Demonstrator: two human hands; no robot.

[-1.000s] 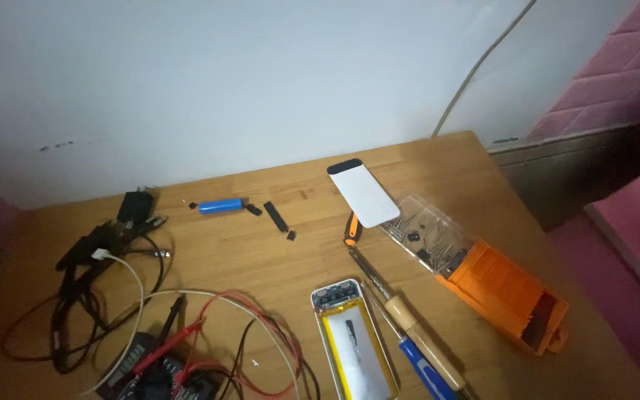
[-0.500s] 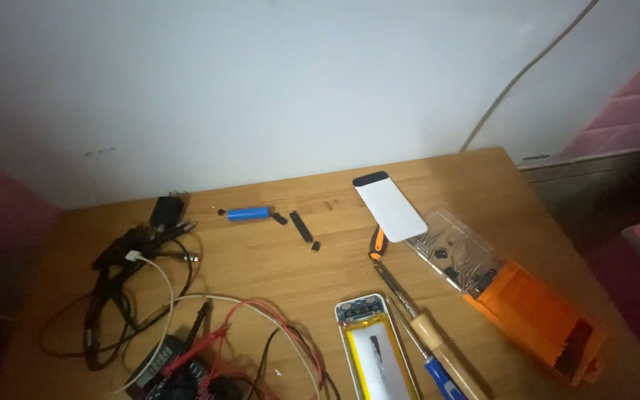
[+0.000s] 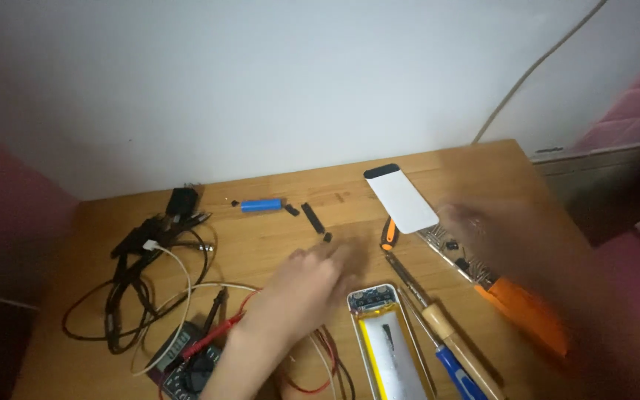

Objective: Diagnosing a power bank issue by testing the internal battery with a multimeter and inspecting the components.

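Note:
My left hand reaches in from the bottom over the wooden table. It is blurred, its fingers are stretched out, and nothing shows in it. Its fingertips lie just left of an opened white device case with a yellow-edged flat battery inside. My right hand is a dark motion smear over the clear lid of an orange bit case; I cannot tell its fingers. A white flat cover lies between the hands, farther back.
A blue cylindrical cell and small black strips lie near the wall. Black and white cables tangle at left above a multimeter with red and black leads. A wooden-handled screwdriver and a blue-handled tool lie beside the case.
Both hands have come into view: the left from the bottom toward the table's middle, the right sweeping in from the right over the orange case. The camera has shifted slightly.

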